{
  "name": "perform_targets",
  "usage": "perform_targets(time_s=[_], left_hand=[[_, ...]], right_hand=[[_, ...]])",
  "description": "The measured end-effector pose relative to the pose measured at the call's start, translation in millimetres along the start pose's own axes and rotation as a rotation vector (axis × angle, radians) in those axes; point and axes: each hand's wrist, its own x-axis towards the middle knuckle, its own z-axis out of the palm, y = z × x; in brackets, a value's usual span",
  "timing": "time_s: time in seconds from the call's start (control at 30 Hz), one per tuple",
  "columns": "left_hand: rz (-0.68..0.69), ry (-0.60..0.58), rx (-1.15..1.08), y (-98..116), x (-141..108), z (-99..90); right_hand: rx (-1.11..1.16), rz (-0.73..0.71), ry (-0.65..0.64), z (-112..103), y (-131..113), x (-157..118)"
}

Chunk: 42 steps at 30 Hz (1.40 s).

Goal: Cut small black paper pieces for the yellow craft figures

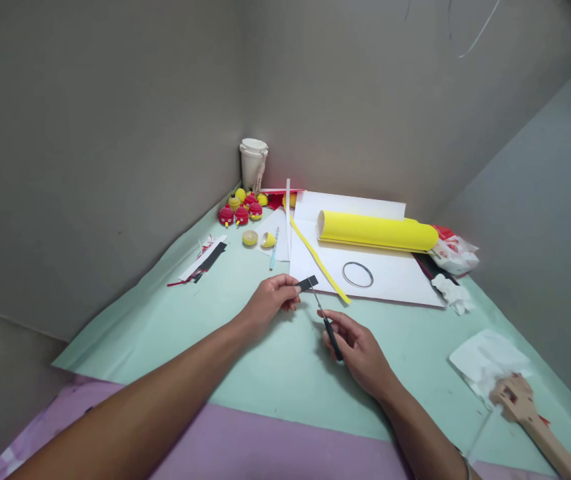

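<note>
My left hand (276, 295) is closed, pinching a small piece of black paper (308, 283) between thumb and fingers. In my right hand (355, 343) is a pair of scissors (332, 339) with black handles. Their blades reach up to the black paper and cross it near its right part. Just beyond, a yellow paper strip (322, 265) lies slanting across the edge of a white sheet (395, 283). Two yellow half shells (250, 238) and a light blue pen (274, 249) rest past my left hand.
Several red and yellow round figures (241, 214) stand by a white cup (254, 160) at the back. A yellow corrugated roll (375, 230) and a ring (358, 274) lie on the white sheet. Paper scraps (205, 261) are left; a glue gun (530, 413) and tissue (488, 360) are right.
</note>
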Motion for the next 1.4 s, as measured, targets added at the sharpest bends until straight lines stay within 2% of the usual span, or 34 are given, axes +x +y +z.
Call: perform_targets(time_s=[0.83,1.03,1.4], left_hand=[[-0.009,0.000,0.025,1.4,-0.2,-0.4],[0.033,0.030,0.080,0.6,0.4,-1.2],[0.030,0.053,0.136,-0.2,1.3,-0.9]], right_hand=[[-0.006,0.023,-0.007,-1.8,4.0,0.7],[-0.031,0.024,-0.018,-1.9,2.6,0.7],[-0.050,0.040,-0.026,-2.3,1.9,1.0]])
